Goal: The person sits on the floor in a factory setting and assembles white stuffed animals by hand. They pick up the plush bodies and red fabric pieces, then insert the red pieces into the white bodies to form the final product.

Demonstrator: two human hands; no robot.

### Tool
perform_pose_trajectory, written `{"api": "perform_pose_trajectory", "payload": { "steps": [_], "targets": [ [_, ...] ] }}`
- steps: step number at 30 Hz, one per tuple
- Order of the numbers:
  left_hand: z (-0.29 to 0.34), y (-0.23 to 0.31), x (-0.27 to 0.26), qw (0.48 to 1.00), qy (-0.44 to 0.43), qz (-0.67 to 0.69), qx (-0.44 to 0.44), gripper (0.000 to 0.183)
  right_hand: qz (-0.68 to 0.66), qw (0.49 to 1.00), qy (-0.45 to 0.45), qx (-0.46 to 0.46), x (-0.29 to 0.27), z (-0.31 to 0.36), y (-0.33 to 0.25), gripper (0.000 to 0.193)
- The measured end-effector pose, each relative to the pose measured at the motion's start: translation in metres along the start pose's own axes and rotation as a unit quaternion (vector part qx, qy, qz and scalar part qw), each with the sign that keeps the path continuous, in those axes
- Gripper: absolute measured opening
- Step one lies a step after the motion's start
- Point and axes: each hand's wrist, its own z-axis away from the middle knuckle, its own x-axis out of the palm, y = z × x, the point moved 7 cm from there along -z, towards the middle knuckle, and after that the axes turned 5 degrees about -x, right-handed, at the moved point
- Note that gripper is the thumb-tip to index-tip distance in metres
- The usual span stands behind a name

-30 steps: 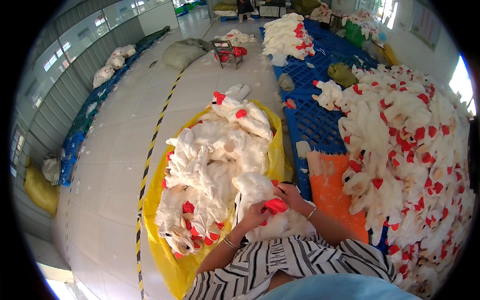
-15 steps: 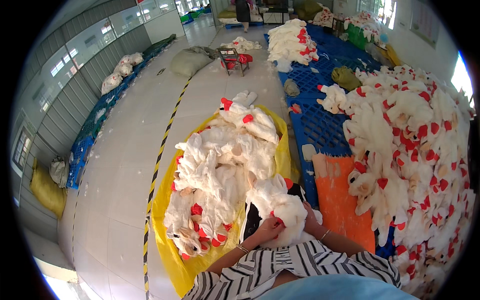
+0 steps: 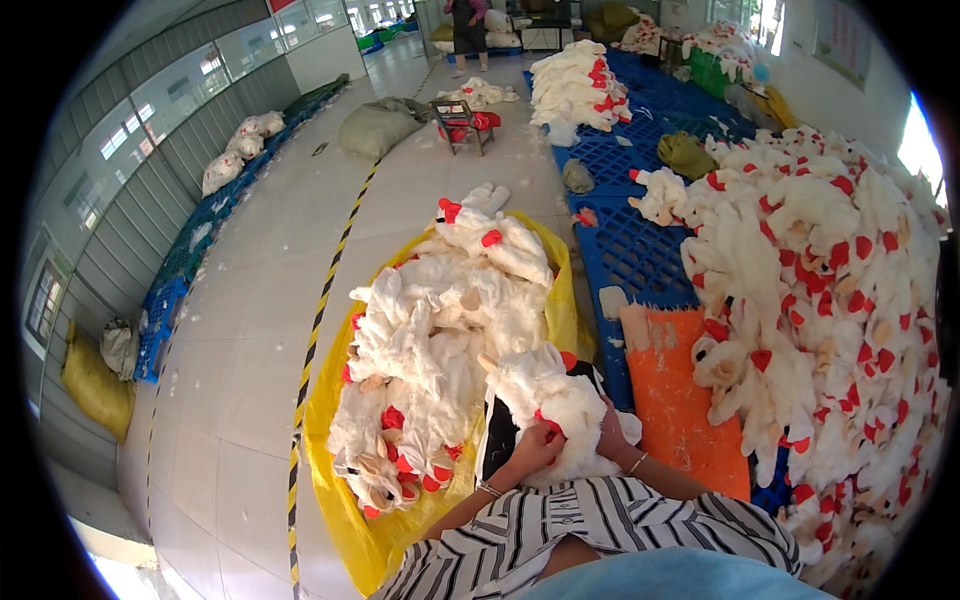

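Note:
A fluffy white plush toy [image 3: 560, 395] with red patches lies across my lap, over a black surface [image 3: 500, 440]. My left hand [image 3: 537, 449] is closed at its near side, fingers pinched on a red part. At the toy's right edge, my right hand [image 3: 612, 436] grips the white fur, its fingertips partly hidden in the pile. Just beyond and to the left is a heap of similar white plush pieces [image 3: 440, 335] with red parts, lying on a yellow sheet [image 3: 325, 430].
An orange mat [image 3: 685, 400] and blue plastic pallets [image 3: 640, 258] are on my right, beside a large pile of white-and-red plush pieces [image 3: 820, 290]. Ahead stand a small chair [image 3: 460, 125] and a grey-green sack [image 3: 378, 128]. A person [image 3: 468, 30] stands at the back.
The toy's near end has turned slightly in my hands, and my left hand has shifted a little left with the red part. The person at the back now shows more fully.

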Motion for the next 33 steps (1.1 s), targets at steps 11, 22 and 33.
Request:
{"api": "perform_pose_trajectory", "payload": {
  "steps": [11,22,33],
  "targets": [
    [0.0,0.003,-0.002,0.999,0.018,-0.024,0.017,0.021,-0.046,0.998,0.004,0.04,-0.001,0.003,0.001,0.051],
    [0.0,0.001,-0.001,1.0,-0.003,0.015,-0.014,0.018,0.028,0.999,-0.036,-0.012,0.004,0.0,0.005,0.053],
    [-0.001,0.001,-0.002,1.0,0.011,-0.002,0.007,0.018,-0.049,0.998,-0.005,0.039,0.005,0.005,0.011,0.059]
  ]
}}
